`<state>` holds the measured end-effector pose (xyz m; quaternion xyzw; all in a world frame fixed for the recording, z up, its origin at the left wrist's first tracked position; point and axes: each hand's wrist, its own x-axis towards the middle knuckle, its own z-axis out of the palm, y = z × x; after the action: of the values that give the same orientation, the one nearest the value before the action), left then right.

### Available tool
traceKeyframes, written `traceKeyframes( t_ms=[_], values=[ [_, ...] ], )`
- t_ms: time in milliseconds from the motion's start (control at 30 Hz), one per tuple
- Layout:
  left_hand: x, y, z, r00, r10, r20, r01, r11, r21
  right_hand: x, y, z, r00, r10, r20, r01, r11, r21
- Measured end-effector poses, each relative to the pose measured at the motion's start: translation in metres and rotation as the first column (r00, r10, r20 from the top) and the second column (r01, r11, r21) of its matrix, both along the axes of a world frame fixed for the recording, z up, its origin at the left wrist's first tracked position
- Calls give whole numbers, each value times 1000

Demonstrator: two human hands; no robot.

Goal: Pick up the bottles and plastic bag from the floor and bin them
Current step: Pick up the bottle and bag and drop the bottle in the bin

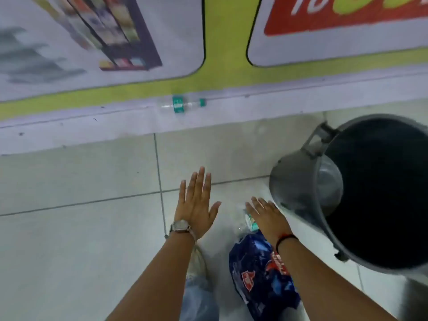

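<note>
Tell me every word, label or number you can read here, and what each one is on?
Red sign on the wall: big white and yellow letters, cut off by the frame's edge; no whole word reads.
Far bottle: green label, too blurred.
Near bottle under the right hand: label too blurred.
Blue plastic bag: red-and-white logos, unreadable.
Wall poster: pictures only, blurred.

You stand on a pale tiled floor [81, 239] crossed by dark grout lines. Ahead of you a low pale ledge [69, 130] runs below a yellow-green wall [228, 42] carrying printed poster panels [92, 42], one with a red sign.
</note>
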<state>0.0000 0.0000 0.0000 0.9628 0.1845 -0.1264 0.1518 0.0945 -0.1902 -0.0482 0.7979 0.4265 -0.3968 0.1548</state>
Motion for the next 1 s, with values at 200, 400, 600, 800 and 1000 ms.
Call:
traceKeyframes(
  t_ms=[200, 400, 600, 800, 1000],
  values=[
    [-13, -49, -61, 993, -31, -113, 14, 989, -144, 1, -20, -52, 1000, 16, 8, -16, 999, -49],
    [-58, -112, -82, 931, 179, -318, -265, 931, -252, 3, -29, -70, 996, -85, 2, 85, 996, -16],
    [-67, -175, -97, 660, 357, -660, -663, 691, -289, -1, -32, -71, 973, -223, 57, 217, 972, 93],
    [-41, -171, -98, 598, 502, -625, -793, 486, -367, -1, -4, -54, 936, -348, 47, 322, 903, 284],
    [-50, -124, -47, 633, 578, -514, -769, 547, -331, -9, 43, 15, 889, -447, -100, 437, 762, 478]
  ],
)
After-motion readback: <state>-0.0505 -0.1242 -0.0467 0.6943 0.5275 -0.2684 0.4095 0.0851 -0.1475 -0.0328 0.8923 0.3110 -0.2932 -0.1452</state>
